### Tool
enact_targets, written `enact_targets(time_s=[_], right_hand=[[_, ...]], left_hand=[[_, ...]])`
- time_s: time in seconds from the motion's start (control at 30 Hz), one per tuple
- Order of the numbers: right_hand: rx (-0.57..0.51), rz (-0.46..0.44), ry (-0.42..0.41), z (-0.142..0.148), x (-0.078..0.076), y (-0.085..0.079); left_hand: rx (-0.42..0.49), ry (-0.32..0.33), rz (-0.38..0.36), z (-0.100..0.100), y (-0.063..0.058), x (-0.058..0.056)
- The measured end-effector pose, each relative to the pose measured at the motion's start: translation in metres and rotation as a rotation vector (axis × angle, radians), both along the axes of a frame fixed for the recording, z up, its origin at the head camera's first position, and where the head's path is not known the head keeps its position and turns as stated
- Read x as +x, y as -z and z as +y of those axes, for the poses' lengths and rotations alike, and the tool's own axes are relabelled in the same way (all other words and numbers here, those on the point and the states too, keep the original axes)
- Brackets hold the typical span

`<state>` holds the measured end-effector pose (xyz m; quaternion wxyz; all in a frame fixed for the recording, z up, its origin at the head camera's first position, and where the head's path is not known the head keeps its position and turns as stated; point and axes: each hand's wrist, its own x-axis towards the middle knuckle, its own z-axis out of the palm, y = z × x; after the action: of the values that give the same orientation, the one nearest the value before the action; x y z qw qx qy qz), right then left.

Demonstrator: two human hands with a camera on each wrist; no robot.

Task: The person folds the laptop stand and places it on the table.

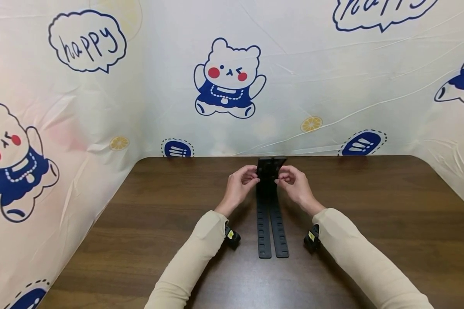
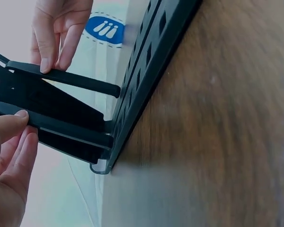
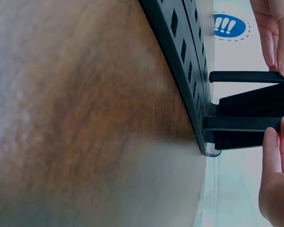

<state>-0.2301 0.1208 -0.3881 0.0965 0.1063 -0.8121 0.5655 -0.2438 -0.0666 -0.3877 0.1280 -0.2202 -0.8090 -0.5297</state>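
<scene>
A black folding stand (image 1: 267, 189) stands mid-table, its two long notched legs (image 1: 264, 234) lying flat toward the person. From the far end of these legs rise two narrow side arms with a dark panel behind them. My left hand (image 1: 239, 184) pinches the left arm (image 2: 66, 128) between thumb and fingers. On the opposite side, my right hand (image 1: 296, 187) pinches the right arm (image 3: 244, 124) in the same way. A slanted plate (image 1: 270, 161) tops the stand, above both hands. In the right wrist view, the legs show a row of square slots.
The brown wooden table (image 1: 158, 223) extends to both sides of the stand. Behind it hangs a pale cloth (image 1: 294, 73) printed with cartoon bears. A small black wrist camera (image 1: 233, 237) sits on the left sleeve and another camera (image 1: 311, 238) on the right sleeve.
</scene>
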Motion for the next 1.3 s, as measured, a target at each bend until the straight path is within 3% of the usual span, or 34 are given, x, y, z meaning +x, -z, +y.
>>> enact_targets(time_s=[0.3,0.47,0.6,0.9,1.3], right_hand=[[-0.022,0.06,0.095,-0.009,-0.004,0.003],[0.043,0.081,0.188,-0.01,-0.003,0.004],[0.057,0.083,0.228,-0.009,-0.002,0.004],[0.018,-0.041,0.215,-0.008,0.001,0.011],[0.087,-0.179,0.147,-0.001,0.004,0.011]], left_hand=[[0.052,-0.081,0.011,0.006,0.003,-0.002],[0.089,-0.125,0.046,0.01,0.005,-0.002],[0.115,-0.138,0.026,0.013,0.005,-0.001],[0.01,-0.189,-0.039,0.013,0.01,0.002],[-0.145,-0.208,-0.155,0.013,0.014,0.002]])
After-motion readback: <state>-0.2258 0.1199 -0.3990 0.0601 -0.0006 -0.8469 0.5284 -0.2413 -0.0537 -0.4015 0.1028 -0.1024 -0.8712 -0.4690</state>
